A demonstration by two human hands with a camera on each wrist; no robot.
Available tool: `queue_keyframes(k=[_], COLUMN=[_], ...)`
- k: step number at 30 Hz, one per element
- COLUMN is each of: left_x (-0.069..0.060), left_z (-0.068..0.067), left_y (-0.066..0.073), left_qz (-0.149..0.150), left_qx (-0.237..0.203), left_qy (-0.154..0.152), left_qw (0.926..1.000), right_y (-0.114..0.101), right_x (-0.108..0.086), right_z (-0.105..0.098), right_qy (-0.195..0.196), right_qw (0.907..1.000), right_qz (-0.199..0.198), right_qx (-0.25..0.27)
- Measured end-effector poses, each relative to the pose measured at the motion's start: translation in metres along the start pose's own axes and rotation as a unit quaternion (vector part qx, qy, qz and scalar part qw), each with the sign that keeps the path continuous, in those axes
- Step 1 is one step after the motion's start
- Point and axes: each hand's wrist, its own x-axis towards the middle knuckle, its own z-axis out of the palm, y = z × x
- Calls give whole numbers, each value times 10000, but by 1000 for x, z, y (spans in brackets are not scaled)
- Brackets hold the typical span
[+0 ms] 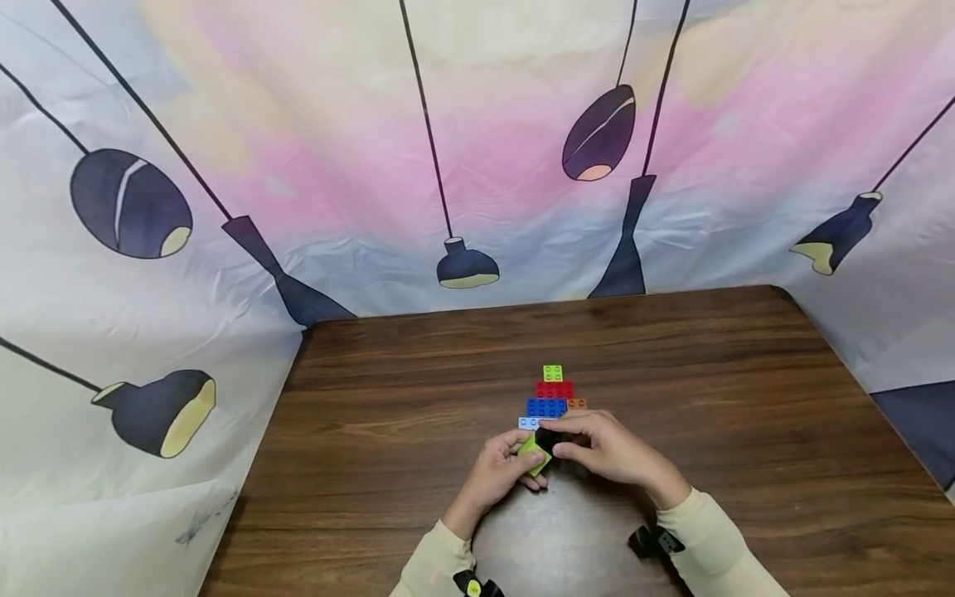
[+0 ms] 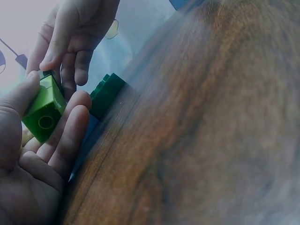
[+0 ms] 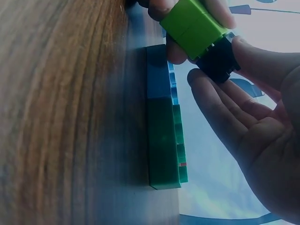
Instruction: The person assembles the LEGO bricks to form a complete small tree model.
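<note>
My left hand (image 1: 498, 471) pinches a lime green block (image 1: 534, 453) between thumb and fingers above the table. In the left wrist view the lime block (image 2: 45, 108) shows a round hollow on one face. My right hand (image 1: 615, 452) grips a black brick (image 1: 547, 439) with thumb and fingertips; in the right wrist view this black brick (image 3: 217, 60) meets the end of the lime block (image 3: 194, 28). Just beyond the hands lies a light blue brick (image 1: 528, 423), partly covered by my right hand. A dark green brick (image 3: 161, 140) stands beside it in the right wrist view.
On the brown table (image 1: 388, 398), behind the hands, flat rows hold a blue brick (image 1: 547, 407), an orange brick (image 1: 577, 405), a red brick (image 1: 555, 390) and a small lime brick (image 1: 552, 373) farthest away. A printed cloth (image 1: 336, 149) hangs behind the table.
</note>
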Motion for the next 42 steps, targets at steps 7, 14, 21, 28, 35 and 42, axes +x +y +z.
queue_keyframes(k=[7,14,21,28,35,42], left_x=[2,0,0,0,1,3], left_z=[1,0,-2,0,1,0], left_y=[2,3,0,0,0,3], left_qz=[-18,-55,59,77,-10,-32], left_qx=[27,70,39,45,115,91], left_qy=[-2,-13,-57,-67,-11,24], left_qw=[10000,10000,10000,9999,9999,10000], right_y=[-2,-2,-1,-1,2,0], right_x=[1,1,1,0,-1,3], right_z=[-1,1,2,1,1,-1], right_qy=[-57,-64,-59,-62,-6,-23], right_qw=[10000,10000,9999,9999,9998,9996], right_qz=[19,-49,-79,-108,-104,-166], right_qx=[-28,-27,-31,-36,-176,-221])
